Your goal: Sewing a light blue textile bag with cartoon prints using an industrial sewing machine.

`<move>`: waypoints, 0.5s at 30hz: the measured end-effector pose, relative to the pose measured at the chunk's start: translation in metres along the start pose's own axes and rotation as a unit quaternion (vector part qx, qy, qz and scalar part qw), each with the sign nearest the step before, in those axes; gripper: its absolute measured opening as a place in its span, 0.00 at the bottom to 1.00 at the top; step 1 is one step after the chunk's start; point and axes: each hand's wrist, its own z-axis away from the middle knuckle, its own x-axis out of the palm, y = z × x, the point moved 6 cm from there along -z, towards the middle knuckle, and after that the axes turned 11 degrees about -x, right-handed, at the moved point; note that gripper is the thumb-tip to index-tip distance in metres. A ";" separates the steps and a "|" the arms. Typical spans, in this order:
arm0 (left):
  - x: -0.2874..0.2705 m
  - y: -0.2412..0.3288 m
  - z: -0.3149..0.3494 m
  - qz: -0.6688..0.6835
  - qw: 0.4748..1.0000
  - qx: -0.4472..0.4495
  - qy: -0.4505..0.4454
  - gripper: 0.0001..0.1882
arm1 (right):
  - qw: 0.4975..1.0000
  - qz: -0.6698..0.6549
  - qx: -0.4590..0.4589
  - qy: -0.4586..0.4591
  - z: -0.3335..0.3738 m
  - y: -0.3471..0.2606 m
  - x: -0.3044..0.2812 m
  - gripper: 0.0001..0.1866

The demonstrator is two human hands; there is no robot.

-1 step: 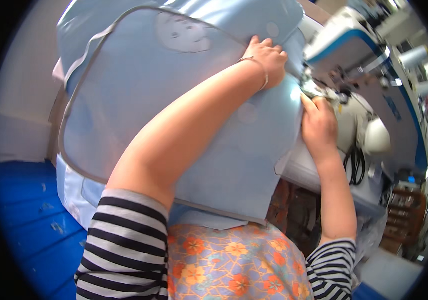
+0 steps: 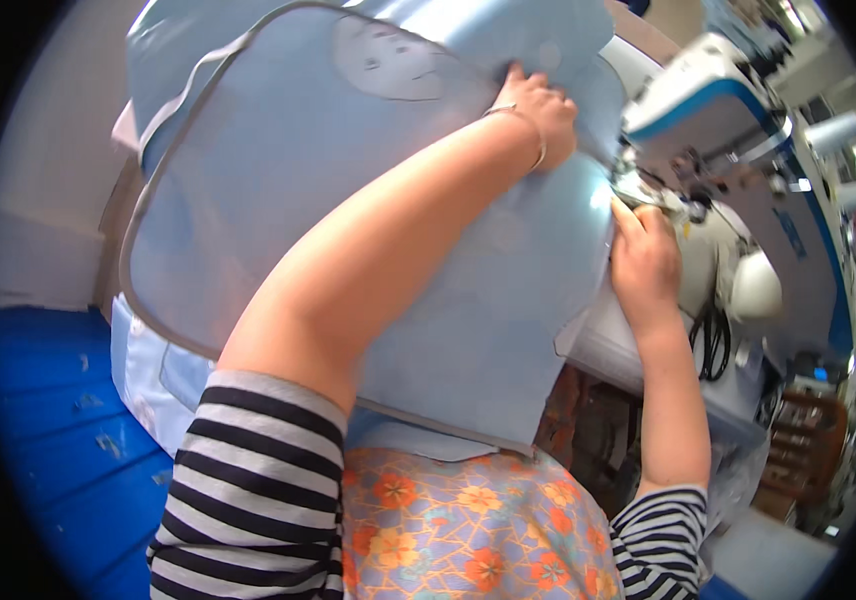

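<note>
A large light-blue sheet of smooth, shiny material (image 2: pixel 248 180) spreads before me, with grey binding (image 2: pixel 128 235) along its curved edge and a pale cartoon-face patch (image 2: pixel 373 62) near the top. My left hand (image 2: pixel 546 122), a thin bangle at its wrist, presses on the sheet with fingers apart and slightly bent. At the sheet's right edge, my right hand (image 2: pixel 645 258) pinches the material between thumb and finger, close beside the lit needle area of a sewing machine (image 2: pixel 693 95). Exactly how the edge sits under the machine's foot is hidden.
Thread cones (image 2: pixel 833 132) stand at the far right. A coiled black cable (image 2: pixel 712 342) hangs below the machine's handwheel side. Blue slatted flooring (image 2: pixel 48 400) lies at the lower left. More blue material (image 2: pixel 488 25) is bunched at the top.
The whole view has shifted slightly, so the sheet and machine appear a little further right. Both hands keep the same hold and place on the material.
</note>
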 end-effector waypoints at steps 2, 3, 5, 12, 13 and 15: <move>0.002 -0.035 -0.017 -0.126 0.984 -0.076 -0.100 0.23 | 1.000 -0.002 -0.013 -0.002 -0.002 -0.003 -0.001 0.19; -0.001 -0.050 -0.022 -0.128 0.983 -0.090 -0.099 0.23 | 1.000 0.006 0.007 -0.012 -0.002 0.000 -0.001 0.20; 0.000 -0.086 -0.022 -0.133 0.975 -0.152 -0.094 0.27 | 1.000 -0.005 0.000 -0.011 -0.002 0.000 0.000 0.21; 0.014 -0.087 -0.013 -0.047 0.994 -0.097 -0.003 0.24 | 0.995 -0.087 0.049 0.004 0.028 -0.020 -0.016 0.18; 0.015 -0.081 -0.011 -0.051 0.994 -0.098 -0.015 0.24 | 0.991 -0.126 0.051 0.022 0.038 -0.030 -0.022 0.18; 0.013 -0.060 -0.002 0.052 0.997 -0.038 -0.033 0.22 | 0.978 -0.191 0.048 0.061 0.064 -0.052 -0.033 0.17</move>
